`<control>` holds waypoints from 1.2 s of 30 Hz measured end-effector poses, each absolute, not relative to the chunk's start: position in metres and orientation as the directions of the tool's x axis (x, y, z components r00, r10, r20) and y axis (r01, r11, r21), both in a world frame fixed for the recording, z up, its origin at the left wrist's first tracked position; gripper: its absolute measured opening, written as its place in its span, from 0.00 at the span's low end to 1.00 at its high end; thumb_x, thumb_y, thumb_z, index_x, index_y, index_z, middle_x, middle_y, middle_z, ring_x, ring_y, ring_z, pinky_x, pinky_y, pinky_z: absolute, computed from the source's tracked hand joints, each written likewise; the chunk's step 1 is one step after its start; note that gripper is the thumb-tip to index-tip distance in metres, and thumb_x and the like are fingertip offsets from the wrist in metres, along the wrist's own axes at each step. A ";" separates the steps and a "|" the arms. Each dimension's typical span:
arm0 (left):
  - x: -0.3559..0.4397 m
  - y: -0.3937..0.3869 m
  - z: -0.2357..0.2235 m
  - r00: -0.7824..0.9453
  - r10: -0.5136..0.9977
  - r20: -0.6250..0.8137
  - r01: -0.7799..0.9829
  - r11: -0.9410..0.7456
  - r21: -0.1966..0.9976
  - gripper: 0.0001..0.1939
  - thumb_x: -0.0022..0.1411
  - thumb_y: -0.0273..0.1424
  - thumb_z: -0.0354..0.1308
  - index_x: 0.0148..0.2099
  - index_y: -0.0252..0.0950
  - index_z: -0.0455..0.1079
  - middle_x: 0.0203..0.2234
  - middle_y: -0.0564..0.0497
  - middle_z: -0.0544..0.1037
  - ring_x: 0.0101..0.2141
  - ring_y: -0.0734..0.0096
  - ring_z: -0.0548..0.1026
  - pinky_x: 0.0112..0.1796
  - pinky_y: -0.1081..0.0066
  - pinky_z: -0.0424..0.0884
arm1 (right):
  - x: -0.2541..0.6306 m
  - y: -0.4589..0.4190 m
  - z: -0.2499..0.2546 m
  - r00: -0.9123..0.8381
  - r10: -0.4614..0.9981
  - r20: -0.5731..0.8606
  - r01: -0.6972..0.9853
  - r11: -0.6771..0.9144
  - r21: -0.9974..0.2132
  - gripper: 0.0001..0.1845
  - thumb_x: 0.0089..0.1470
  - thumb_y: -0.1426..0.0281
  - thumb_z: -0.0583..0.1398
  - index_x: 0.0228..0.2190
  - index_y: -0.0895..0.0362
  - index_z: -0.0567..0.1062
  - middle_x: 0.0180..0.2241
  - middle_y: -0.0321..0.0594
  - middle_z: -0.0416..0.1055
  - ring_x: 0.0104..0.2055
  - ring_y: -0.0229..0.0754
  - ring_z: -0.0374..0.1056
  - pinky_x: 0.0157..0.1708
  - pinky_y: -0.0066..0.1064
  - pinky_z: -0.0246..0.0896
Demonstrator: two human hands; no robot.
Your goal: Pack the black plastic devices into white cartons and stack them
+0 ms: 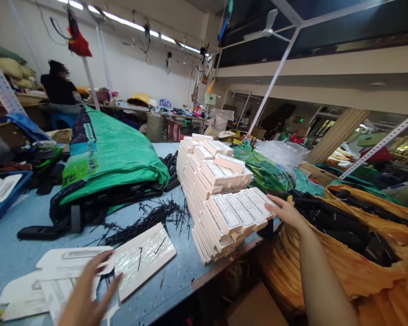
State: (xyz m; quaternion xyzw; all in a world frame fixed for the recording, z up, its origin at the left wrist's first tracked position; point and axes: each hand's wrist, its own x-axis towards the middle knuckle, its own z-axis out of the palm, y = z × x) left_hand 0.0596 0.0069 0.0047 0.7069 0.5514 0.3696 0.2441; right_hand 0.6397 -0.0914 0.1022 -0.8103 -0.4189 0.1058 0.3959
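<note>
A tall stack of small white boxes (pixel 213 190) stands at the near edge of the blue table (pixel 17 244). My right hand (pixel 285 210) reaches across to the stack's right side, fingers extended and touching the end of the lower row of boxes. My left hand (pixel 85 294) hovers with fingers spread over flat white unfolded cartons (pixel 54 271) at the table's near left. Beside them lies a clear-wrapped bundle of flat cards (pixel 143 258). Neither hand grips anything.
A green woven sack (pixel 112 154) covers black parts at the table's middle. Loose black ties (pixel 149 217) are scattered before it. An orange sack of black parts (pixel 353 235) stands at the right. A blue tray (pixel 7 192) sits far left; a person in black sits in the back.
</note>
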 end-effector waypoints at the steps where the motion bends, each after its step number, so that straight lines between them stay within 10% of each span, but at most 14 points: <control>1: 0.096 0.001 0.010 0.262 0.923 0.282 0.567 -0.384 0.729 0.32 0.57 0.48 0.56 0.61 0.43 0.58 0.56 0.40 0.68 0.50 0.46 0.73 0.45 0.46 0.74 | 0.638 -0.092 0.102 0.620 0.767 0.166 0.595 -0.322 -0.736 0.33 0.41 0.54 0.65 0.47 0.59 0.75 0.53 0.49 0.69 0.55 0.55 0.66 0.57 0.48 0.58; 5: 0.232 -0.013 0.030 0.690 0.603 0.401 0.287 -0.736 0.613 0.49 0.55 0.44 0.62 0.69 0.47 0.35 0.67 0.38 0.48 0.63 0.46 0.54 0.57 0.44 0.60 | 0.638 -0.093 0.098 0.618 0.762 0.193 0.595 -0.292 -0.749 0.31 0.42 0.57 0.65 0.47 0.59 0.76 0.51 0.49 0.70 0.54 0.53 0.67 0.57 0.46 0.58; 9: 0.317 -0.014 0.035 0.711 0.511 0.483 0.158 -0.786 0.598 0.63 0.48 0.43 0.68 0.69 0.45 0.22 0.68 0.35 0.32 0.66 0.43 0.37 0.60 0.41 0.50 | 0.639 -0.091 0.089 0.643 0.741 0.194 0.508 -0.223 -0.832 0.29 0.44 0.58 0.64 0.47 0.60 0.76 0.49 0.49 0.72 0.52 0.52 0.69 0.54 0.43 0.62; 17: 0.347 -0.023 0.011 0.520 0.532 0.669 0.128 -0.822 0.555 0.36 0.63 0.27 0.53 0.66 0.46 0.37 0.68 0.39 0.29 0.67 0.52 0.33 0.61 0.44 0.48 | 0.629 -0.085 0.084 0.651 0.723 0.229 0.518 -0.204 -0.831 0.29 0.43 0.59 0.65 0.48 0.57 0.76 0.50 0.45 0.72 0.53 0.51 0.68 0.55 0.41 0.61; 28: 0.330 -0.019 0.022 0.613 0.516 0.599 0.198 -0.834 0.515 0.45 0.60 0.33 0.59 0.68 0.43 0.32 0.67 0.35 0.29 0.67 0.49 0.35 0.61 0.45 0.49 | 0.641 -0.101 0.073 0.722 0.661 0.203 0.348 -0.094 -0.933 0.34 0.49 0.50 0.59 0.50 0.60 0.72 0.50 0.51 0.71 0.53 0.49 0.68 0.54 0.39 0.63; 36: 0.286 -0.012 0.029 0.636 0.522 0.569 0.183 -0.818 0.546 0.46 0.58 0.34 0.60 0.68 0.41 0.34 0.67 0.34 0.32 0.67 0.49 0.37 0.60 0.46 0.51 | 0.585 -0.185 0.029 0.951 0.112 0.289 0.258 0.230 -0.938 0.26 0.48 0.51 0.60 0.41 0.58 0.72 0.40 0.44 0.74 0.38 0.41 0.72 0.41 0.33 0.69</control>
